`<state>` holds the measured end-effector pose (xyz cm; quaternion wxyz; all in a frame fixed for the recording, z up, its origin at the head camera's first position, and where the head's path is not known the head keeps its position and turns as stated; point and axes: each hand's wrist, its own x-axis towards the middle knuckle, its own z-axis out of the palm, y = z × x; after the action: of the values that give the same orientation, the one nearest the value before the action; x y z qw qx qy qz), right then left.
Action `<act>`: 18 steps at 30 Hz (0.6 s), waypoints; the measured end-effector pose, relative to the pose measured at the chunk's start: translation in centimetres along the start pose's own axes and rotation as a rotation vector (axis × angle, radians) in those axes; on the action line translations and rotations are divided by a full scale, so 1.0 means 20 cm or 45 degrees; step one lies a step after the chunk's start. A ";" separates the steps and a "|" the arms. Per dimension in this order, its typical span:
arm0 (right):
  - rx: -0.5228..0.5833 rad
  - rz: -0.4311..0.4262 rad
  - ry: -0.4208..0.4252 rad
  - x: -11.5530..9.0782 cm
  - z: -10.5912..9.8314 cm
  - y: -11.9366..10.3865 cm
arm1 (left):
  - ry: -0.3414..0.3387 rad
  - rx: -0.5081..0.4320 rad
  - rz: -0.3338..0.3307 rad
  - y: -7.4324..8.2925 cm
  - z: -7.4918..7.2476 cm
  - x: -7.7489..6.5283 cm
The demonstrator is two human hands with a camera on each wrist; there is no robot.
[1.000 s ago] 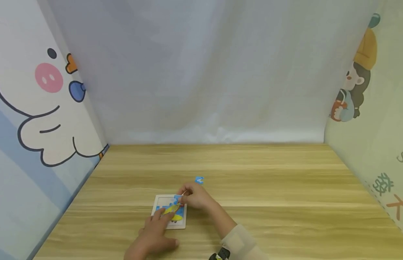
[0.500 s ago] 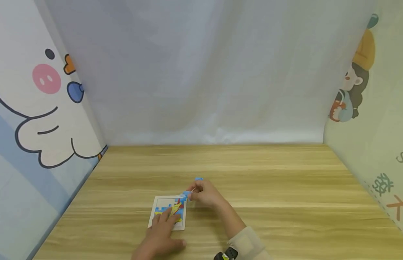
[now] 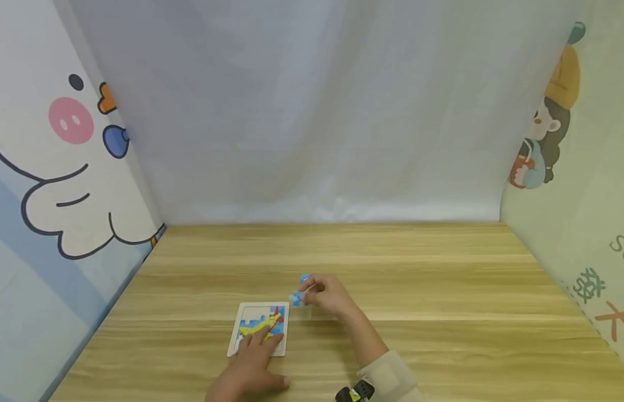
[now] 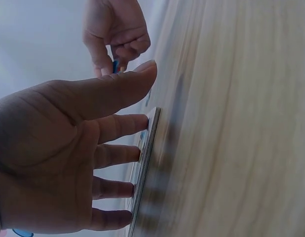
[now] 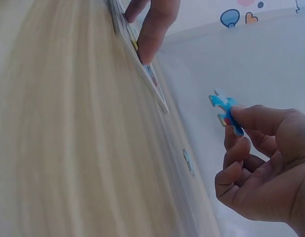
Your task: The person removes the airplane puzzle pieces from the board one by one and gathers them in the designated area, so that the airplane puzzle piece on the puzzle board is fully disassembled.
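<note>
A square jigsaw puzzle tray (image 3: 257, 311) with a pale rim lies on the table, partly filled with a yellow and red picture on blue. My left hand (image 3: 251, 360) rests on its near part, hiding some of the picture. In the left wrist view, the straight fingertips (image 4: 138, 154) touch the tray's face and the thumb stands apart. Beyond the tray's far right corner, my right hand (image 3: 329, 296) pinches a blue jigsaw piece (image 5: 229, 111) between thumb and fingers, raised off the table. Another blue jigsaw piece (image 3: 304, 277) lies just behind that hand, partly covered by it.
The wood-patterned table (image 3: 442, 312) runs back to a pale grey curtain (image 3: 317, 139). Printed cartoon panels flank it, with a white figure (image 3: 75, 190) on the left and a child figure (image 3: 543, 139) on the right.
My right hand has lifted the jigsaw piece off the tray's upper right corner and moved it right and away. My left hand has slid slightly right and nearer, uncovering more of the picture.
</note>
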<state>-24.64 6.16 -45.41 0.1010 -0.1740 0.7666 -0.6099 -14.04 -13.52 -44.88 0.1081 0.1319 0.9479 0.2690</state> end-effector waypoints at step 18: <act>-0.060 0.047 0.119 -0.01 -0.16 0.07 | -0.019 0.015 -0.038 0.00 0.00 0.00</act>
<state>-25.84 9.47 -45.99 0.0721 -0.1333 0.7878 -0.5970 -14.04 -13.44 -44.85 0.1185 0.1204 0.9505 0.2607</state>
